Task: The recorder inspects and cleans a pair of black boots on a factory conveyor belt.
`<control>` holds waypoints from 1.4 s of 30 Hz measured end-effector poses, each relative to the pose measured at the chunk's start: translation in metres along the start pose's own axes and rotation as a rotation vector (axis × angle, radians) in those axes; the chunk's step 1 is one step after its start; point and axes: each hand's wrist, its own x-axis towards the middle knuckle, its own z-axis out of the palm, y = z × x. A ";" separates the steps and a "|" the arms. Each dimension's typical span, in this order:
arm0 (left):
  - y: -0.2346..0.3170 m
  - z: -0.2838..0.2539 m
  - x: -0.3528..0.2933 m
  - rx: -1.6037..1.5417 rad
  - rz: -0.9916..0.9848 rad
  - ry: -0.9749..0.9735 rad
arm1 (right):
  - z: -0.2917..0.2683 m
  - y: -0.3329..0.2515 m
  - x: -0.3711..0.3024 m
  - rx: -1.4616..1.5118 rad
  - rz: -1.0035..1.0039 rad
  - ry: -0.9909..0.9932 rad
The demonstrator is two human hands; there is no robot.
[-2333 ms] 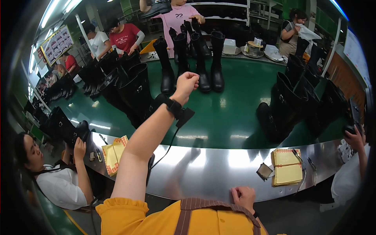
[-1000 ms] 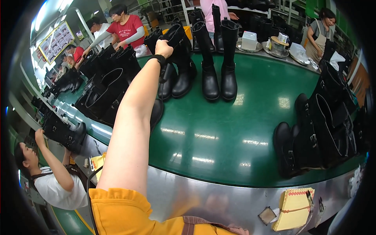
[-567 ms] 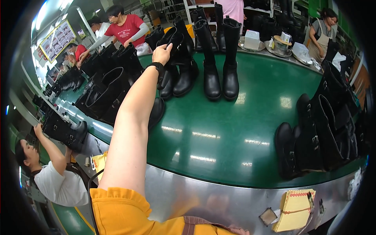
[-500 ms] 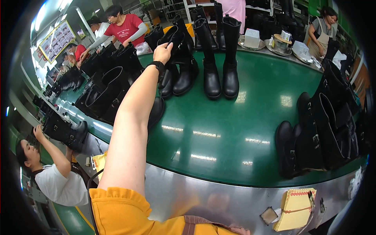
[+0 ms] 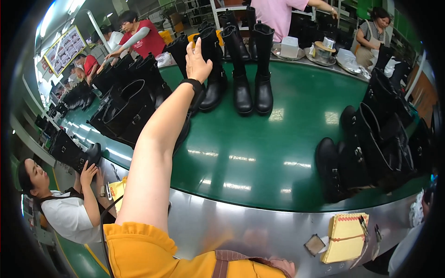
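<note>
My left hand (image 5: 198, 65) is raised over the green table (image 5: 241, 139), its fingers stretched out and apart, holding nothing. It is in front of a tall black boot (image 5: 214, 88), which stands upright; whether the fingertips touch the shaft I cannot tell. Just to the right, a pair of tall black boots (image 5: 263, 88) stands side by side. My forearm hides part of another black boot (image 5: 184, 132) beneath it. My right hand is not in view.
Wide black boots with buckles (image 5: 132, 111) crowd the left, and more buckled boots (image 5: 359, 153) stand at the right. A stack of yellow cards (image 5: 345, 238) lies on the metal edge (image 5: 222, 208). At left a co-worker (image 5: 69, 208) touches a boot (image 5: 74, 150).
My left hand has let go of the top of a black boot and opened its fingers. The co-worker at left has lowered a hand onto a boot. My view has shifted slightly.
</note>
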 end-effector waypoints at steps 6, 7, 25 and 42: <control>0.073 -0.041 -0.065 -0.471 -0.180 -0.240 | 0.007 -0.007 -0.015 0.026 -0.009 0.166; 0.091 -0.052 -0.091 -0.552 -0.294 -0.294 | 0.008 -0.008 -0.016 0.081 -0.018 0.253; 0.145 -0.229 -0.375 -1.535 -1.255 -1.176 | -0.268 -0.010 0.098 -0.349 -0.306 0.605; 0.195 -0.260 -0.353 -1.042 -0.368 -0.889 | -0.293 -0.092 0.200 -0.481 -0.096 0.398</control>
